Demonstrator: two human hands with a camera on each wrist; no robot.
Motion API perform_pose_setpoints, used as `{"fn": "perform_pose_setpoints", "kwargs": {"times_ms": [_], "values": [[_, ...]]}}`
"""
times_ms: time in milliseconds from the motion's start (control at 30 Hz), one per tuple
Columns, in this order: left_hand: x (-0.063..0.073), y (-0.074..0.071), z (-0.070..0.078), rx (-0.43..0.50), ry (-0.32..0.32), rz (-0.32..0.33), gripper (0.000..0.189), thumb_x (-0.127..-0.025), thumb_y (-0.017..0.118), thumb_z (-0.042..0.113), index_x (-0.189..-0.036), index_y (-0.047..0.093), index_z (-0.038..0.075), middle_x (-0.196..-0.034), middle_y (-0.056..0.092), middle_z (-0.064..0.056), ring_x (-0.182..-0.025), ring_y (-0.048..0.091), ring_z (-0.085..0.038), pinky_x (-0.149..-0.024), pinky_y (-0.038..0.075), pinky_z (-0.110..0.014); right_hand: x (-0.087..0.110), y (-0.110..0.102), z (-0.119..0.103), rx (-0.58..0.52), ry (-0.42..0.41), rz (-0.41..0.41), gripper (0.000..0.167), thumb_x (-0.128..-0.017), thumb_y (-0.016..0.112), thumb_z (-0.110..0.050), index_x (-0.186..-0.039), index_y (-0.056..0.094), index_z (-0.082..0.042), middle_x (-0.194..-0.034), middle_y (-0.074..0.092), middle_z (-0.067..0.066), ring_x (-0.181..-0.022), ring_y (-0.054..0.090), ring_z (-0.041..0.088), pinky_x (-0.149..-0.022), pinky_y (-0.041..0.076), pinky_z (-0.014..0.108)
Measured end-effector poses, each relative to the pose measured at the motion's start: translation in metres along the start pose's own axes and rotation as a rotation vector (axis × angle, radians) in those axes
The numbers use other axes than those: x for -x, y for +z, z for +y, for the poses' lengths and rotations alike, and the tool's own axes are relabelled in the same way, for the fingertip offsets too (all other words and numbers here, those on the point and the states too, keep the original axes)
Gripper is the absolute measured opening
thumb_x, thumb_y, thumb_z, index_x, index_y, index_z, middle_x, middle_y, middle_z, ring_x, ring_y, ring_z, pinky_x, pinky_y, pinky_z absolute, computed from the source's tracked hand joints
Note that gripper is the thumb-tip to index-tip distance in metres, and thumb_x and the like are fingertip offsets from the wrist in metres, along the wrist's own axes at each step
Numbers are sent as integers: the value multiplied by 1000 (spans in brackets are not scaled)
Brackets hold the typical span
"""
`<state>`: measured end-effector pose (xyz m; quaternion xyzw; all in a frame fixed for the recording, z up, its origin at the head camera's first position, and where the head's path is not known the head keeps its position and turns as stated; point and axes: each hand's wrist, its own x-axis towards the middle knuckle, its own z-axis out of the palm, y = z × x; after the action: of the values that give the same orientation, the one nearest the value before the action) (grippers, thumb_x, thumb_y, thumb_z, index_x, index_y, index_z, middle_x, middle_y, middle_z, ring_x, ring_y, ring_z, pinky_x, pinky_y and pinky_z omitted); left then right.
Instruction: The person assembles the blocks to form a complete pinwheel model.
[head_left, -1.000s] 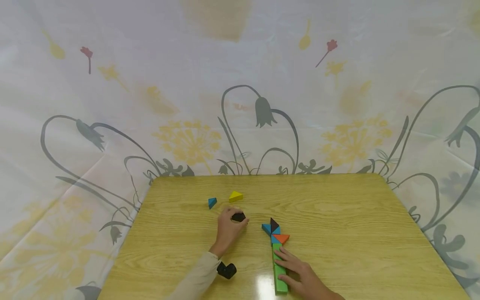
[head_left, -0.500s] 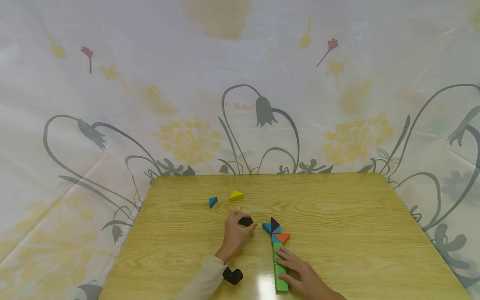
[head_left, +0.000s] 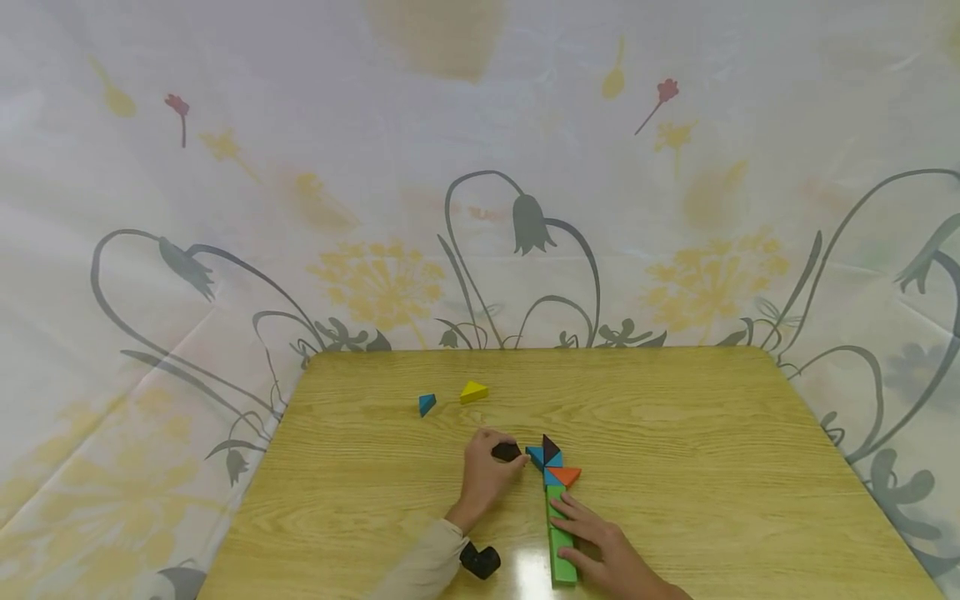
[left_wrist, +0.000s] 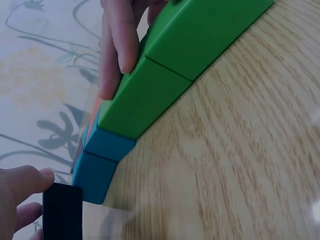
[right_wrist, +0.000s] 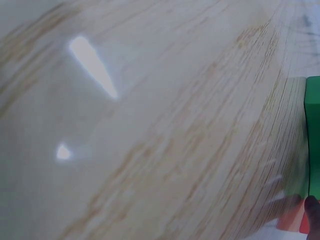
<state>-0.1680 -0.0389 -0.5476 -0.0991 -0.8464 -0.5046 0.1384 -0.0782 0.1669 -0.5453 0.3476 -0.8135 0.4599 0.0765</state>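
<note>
At lower centre in the head view, the left hand (head_left: pixel 487 477) is pinching a dark block (head_left: pixel 506 452) just left of a blue block (head_left: pixel 533 456); below, right of centre, the right hand (head_left: pixel 603 543) is resting loosely extended fingers on two green blocks (head_left: pixel 563 572).

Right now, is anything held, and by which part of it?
The left hand holds a dark block by its edges; the right hand rests on green blocks.

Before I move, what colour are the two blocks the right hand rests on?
Both blocks are green; the left wrist view shows them best.
</note>
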Motion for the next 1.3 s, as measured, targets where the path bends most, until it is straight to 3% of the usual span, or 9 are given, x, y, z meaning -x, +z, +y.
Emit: {"fn": "perform_pose_setpoints", "kwargs": {"times_ms": [667, 1033, 1300], "values": [[6, 14, -2, 7, -46, -25, 25, -76, 80, 17, -95, 71, 2, -95, 58, -10, -90, 56, -27, -83, 48, -44, -1, 0, -2, 2, -33, 19, 40, -80, 72, 0, -119, 63, 5, -128, 54, 26, -125, 43, 38, -102, 30, 15], [11, 21, -4, -3, -34, -3, 24, -78, 79, 19, -95, 72, 4, -95, 58, -6, -89, 55, -22, -82, 48, -39, 0, -1, -2, -6, 5, -11, 39, -82, 70, -2, -120, 63, 5, -128, 53, 27, -124, 43, 40, -101, 32, 16], [12, 19, -6, 26, -46, -9, 12, -82, 71, 0, -94, 72, 4, -94, 59, -6, -85, 58, -21, -72, 51, -28, 0, -2, -2, -29, 30, -36, 39, -85, 69, -5, -122, 61, 3, -130, 51, 28, -129, 40, 35, -101, 33, 17]]}}
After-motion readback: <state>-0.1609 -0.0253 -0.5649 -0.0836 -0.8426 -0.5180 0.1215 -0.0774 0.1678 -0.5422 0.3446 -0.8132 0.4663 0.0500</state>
